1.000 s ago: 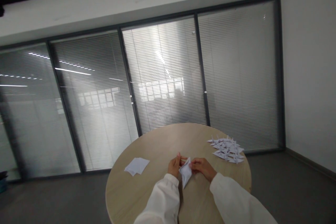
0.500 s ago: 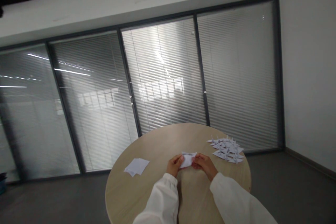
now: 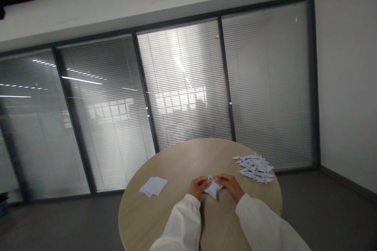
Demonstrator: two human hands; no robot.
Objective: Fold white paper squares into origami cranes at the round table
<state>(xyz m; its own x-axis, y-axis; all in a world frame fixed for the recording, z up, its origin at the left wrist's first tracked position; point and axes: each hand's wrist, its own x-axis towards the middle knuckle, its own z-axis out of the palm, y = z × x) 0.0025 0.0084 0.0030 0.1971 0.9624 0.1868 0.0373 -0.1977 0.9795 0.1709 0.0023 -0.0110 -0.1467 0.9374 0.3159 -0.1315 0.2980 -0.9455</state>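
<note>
**Both your hands on one folded bit of paper, mid-table**

So you've got your left hand [image 3: 198, 186] and right hand [image 3: 231, 186] pinched onto a small folded white paper piece [image 3: 212, 188], one hand on each side, fingers curled in around it. It sits low over the round wooden table [image 3: 165, 219], about the middle, a bit toward your near edge. By the far right edge there's a pile of folded paper cranes [image 3: 255, 168]. Toward the left edge, a small stack of flat paper sheets [image 3: 153, 186], well apart from your hands.
</note>
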